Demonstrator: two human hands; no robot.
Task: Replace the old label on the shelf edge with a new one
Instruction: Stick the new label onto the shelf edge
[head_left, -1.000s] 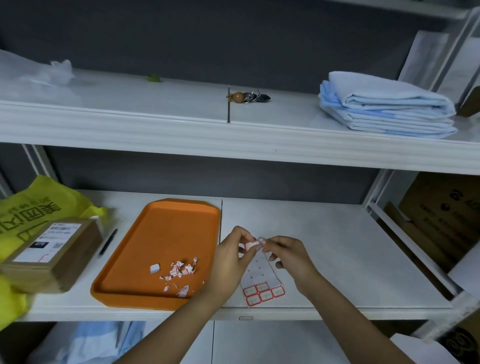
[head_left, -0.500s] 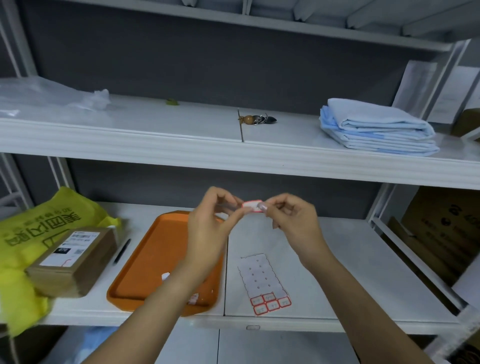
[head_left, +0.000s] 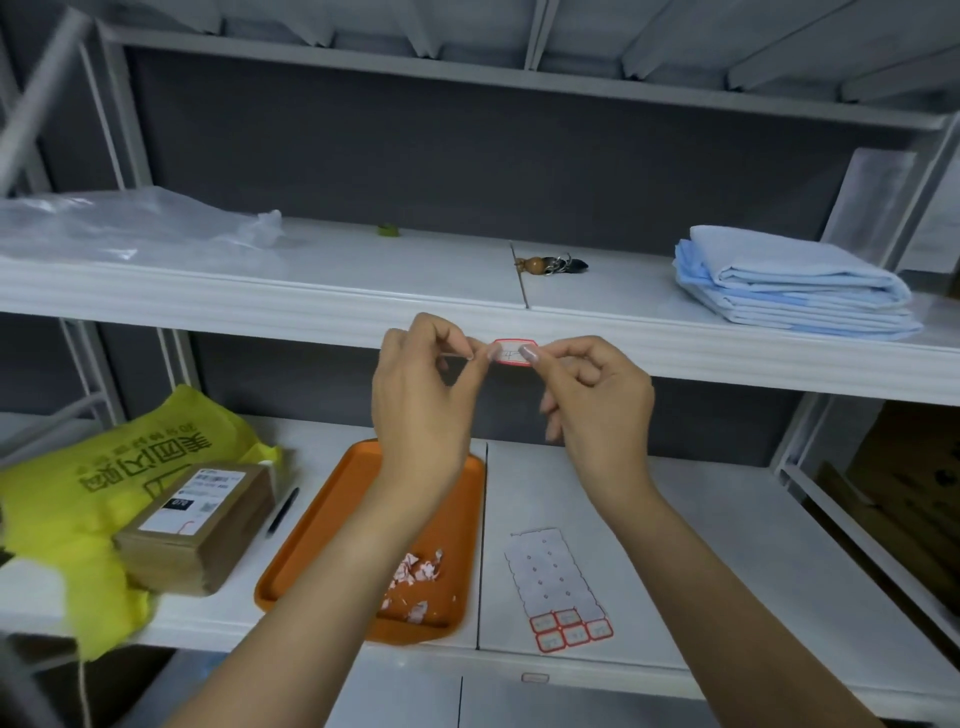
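Red-bordered and white, the small paper label (head_left: 511, 352) sits pinched between our two hands at the front edge of the white metal shelf (head_left: 311, 306). Our left hand (head_left: 421, 395) clamps its left end between thumb and forefinger; our right hand (head_left: 597, 400) nips the right end likewise. Below, the white backing sheet with five red-framed stickers (head_left: 558, 587) lies beside the orange plastic tray (head_left: 332, 525) holding torn paper scraps (head_left: 415, 569).

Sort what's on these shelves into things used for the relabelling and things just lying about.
In use: new label held by left hand and right hand; shelf edge; label sheet; orange tray of torn scraps.

Lying about: folded cloths, keyring, parcel, yellow bag, pen, plastic bag.
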